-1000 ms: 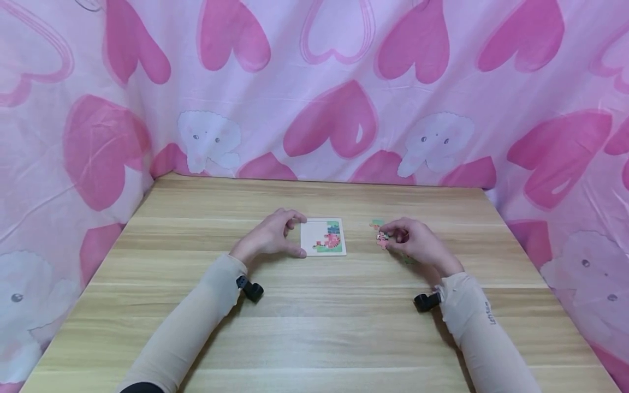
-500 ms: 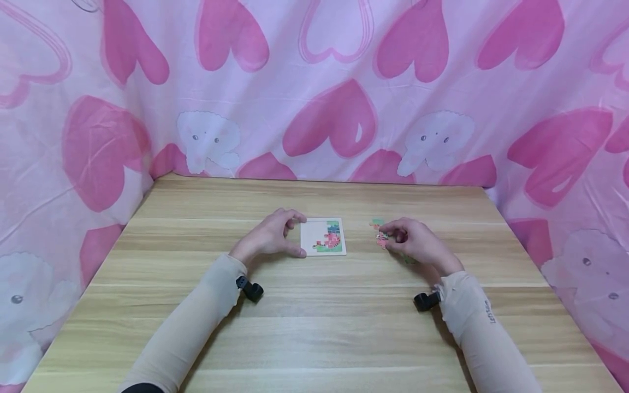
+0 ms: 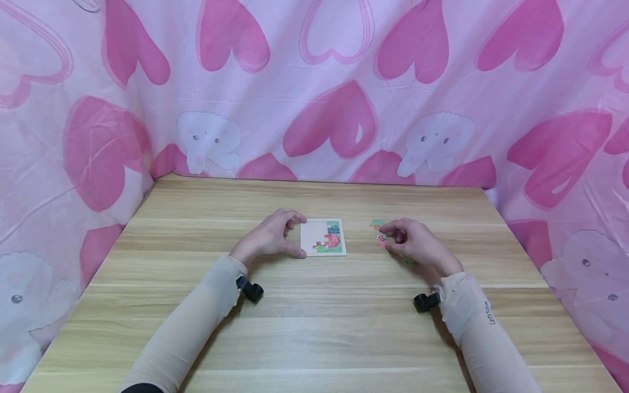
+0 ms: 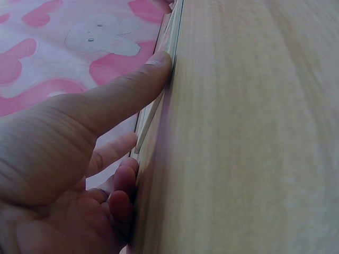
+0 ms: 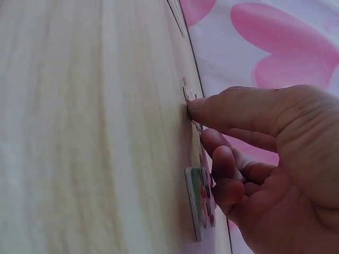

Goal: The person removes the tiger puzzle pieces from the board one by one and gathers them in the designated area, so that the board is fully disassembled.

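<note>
My left hand grips a white square puzzle tray by its left side, thumb at the near corner and a finger at the far one. Joined pieces in green, pink and blue fill the tray's right and lower part; the rest shows bare white. To the right of the tray, my right hand pinches a pink puzzle piece between thumb and fingers, low over the table. In the right wrist view, the thumb presses against this thin piece. The fingers partly cover it.
A green-and-orange puzzle piece lies just beyond the right fingertips. Another green piece peeks out beneath the right hand. Loose pieces lie below the curled fingers in the right wrist view. A pink heart-patterned curtain surrounds the wooden table.
The pink piece has shifted and turned slightly in the right fingertips. My left hand and the tray stay in place.
</note>
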Demonstrator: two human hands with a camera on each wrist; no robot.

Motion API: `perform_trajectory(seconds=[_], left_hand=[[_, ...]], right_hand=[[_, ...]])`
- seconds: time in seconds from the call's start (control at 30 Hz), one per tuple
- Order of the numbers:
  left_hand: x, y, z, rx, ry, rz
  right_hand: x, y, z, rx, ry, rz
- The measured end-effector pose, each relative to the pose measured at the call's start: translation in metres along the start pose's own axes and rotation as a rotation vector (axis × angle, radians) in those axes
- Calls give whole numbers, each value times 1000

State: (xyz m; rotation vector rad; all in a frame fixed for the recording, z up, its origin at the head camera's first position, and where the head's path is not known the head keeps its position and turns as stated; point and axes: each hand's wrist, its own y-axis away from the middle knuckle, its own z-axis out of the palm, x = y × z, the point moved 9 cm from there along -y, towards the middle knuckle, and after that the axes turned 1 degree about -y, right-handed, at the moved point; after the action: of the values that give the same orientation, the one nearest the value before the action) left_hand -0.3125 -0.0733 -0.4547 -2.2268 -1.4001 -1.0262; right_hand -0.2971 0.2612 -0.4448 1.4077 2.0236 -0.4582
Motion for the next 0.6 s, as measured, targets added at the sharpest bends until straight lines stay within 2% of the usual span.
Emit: perform_trajectory(seconds=[0.33,0.6], left_hand=[[2,1,-1,3,-9,2],[-1,2,1,-1,-1,-16]], right_hand=[[-7,0,-10,21,-53,4],[-40,-12,-25,106,-68,-71]])
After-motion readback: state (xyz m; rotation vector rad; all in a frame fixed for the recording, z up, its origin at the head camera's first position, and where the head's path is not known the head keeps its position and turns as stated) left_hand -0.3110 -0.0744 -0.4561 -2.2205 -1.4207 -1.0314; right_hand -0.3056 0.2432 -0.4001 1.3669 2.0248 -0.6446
